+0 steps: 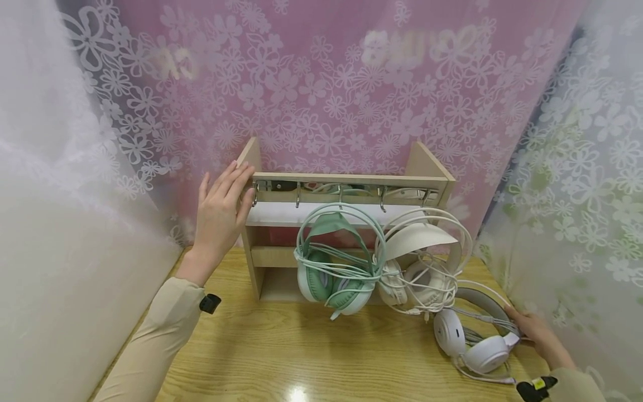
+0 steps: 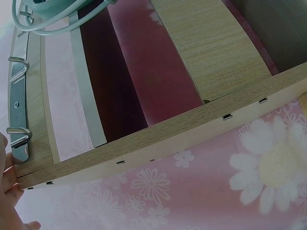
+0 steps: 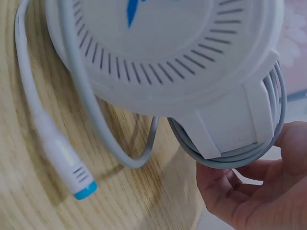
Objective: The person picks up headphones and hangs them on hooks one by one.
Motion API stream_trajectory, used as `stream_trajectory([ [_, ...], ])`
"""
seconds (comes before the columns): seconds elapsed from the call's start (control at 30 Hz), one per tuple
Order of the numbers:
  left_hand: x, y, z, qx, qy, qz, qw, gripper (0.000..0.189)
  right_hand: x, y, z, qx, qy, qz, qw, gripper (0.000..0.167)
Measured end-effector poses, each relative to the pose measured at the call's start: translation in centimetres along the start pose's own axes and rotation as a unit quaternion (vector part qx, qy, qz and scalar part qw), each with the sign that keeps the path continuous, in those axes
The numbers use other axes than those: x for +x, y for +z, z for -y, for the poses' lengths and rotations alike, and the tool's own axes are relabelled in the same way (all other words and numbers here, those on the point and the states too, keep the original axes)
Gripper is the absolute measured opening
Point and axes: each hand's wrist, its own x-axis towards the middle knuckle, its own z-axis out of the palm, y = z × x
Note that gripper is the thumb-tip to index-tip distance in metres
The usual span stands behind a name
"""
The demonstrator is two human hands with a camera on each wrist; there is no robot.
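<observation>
My left hand (image 1: 221, 206) rests on the upper left corner of a wooden rack (image 1: 346, 180), fingers stretched along the side panel and thumb near the leftmost hook. In the left wrist view its fingers (image 2: 10, 184) touch that corner. At the lower right, my right hand (image 1: 542, 335) grips white-and-grey headphones (image 1: 484, 354) by the headband side, low at the table. The right wrist view shows their white ear cup (image 3: 158, 62), the wound grey cable (image 3: 240, 160) beside the fingers, and a blue-tipped plug (image 3: 72, 167) over the wood.
Green headphones (image 1: 334, 285) and cream headphones (image 1: 424, 268) hang from the rack's hooks with their cables bundled. Hooks (image 1: 298, 195) further left on the rail carry nothing. Floral curtains (image 1: 321, 100) enclose the back and right side of the wooden table (image 1: 261, 357).
</observation>
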Motion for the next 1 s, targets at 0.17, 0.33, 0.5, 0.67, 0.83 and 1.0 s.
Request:
stream_trajectory([
  [0.17, 0.0, 0.0, 0.0, 0.001, 0.001, 0.001, 1.0, 0.041, -0.7, 0.2, 0.2, 0.037, -0.015, 0.001, 0.9992, 0.074],
  [0.33, -0.1, 0.0, 0.1, 0.0, 0.001, -0.001, 1.0, 0.041, -1.4, 0.8, 0.4, 0.111, -0.044, -0.008, 0.9928, 0.065],
  [0.5, 0.0, 0.1, 0.0, -0.003, -0.001, -0.003, 1.0, 0.041, -2.1, 1.4, 0.8, 0.128, -0.073, -0.038, 0.9883, 0.062],
  [0.67, 0.0, 0.0, -0.1, -0.002, 0.0, -0.004, 1.0, 0.041, -2.8, 1.7, 1.5, 0.118, -0.1, -0.059, 0.9862, 0.067],
  [0.83, 0.0, 0.0, 0.0, -0.002, 0.0, -0.006, 1.0, 0.041, -3.4, 2.0, 2.2, 0.147, -0.094, -0.06, 0.9829, 0.048],
  [1.0, 0.0, 0.1, 0.0, -0.007, -0.003, -0.008, 0.9999, 0.04, -3.8, 2.2, 2.3, 0.161, -0.075, -0.053, 0.9827, 0.043],
])
